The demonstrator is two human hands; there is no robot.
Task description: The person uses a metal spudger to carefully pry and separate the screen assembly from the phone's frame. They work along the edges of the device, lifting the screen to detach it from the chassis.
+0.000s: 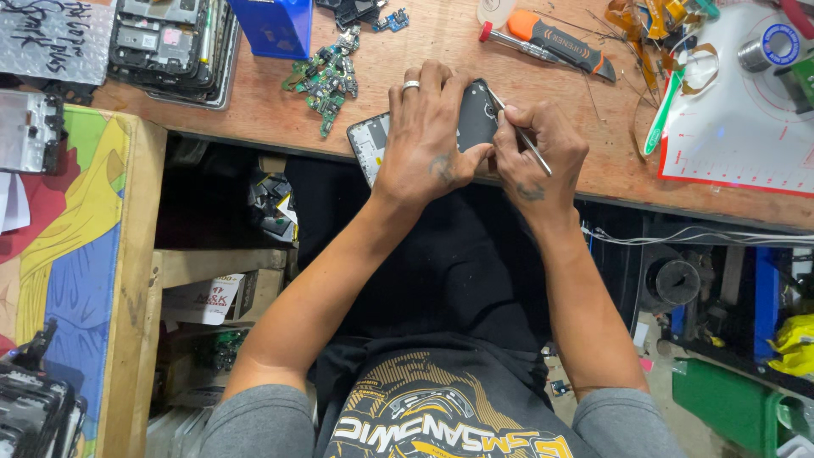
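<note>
A white mat [746, 127] with red lines covers the bench's [254, 110] right end; a blue box [273, 25] stands at its far edge, and a white-and-red carton [208, 298] sits on the shelf below. At the near edge, the left hand [424, 140] lies flat over a dark phone [471, 123], fingers spread, thumb pinching its side. The right hand [538, 157] is closed on thin tweezers [519, 131], tip touching the phone. Green circuit boards [326, 80] lie just beyond, a screwdriver [547, 38] farther right.

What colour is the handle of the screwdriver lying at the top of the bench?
Orange and black, on the screwdriver; the head view shows it.
</note>
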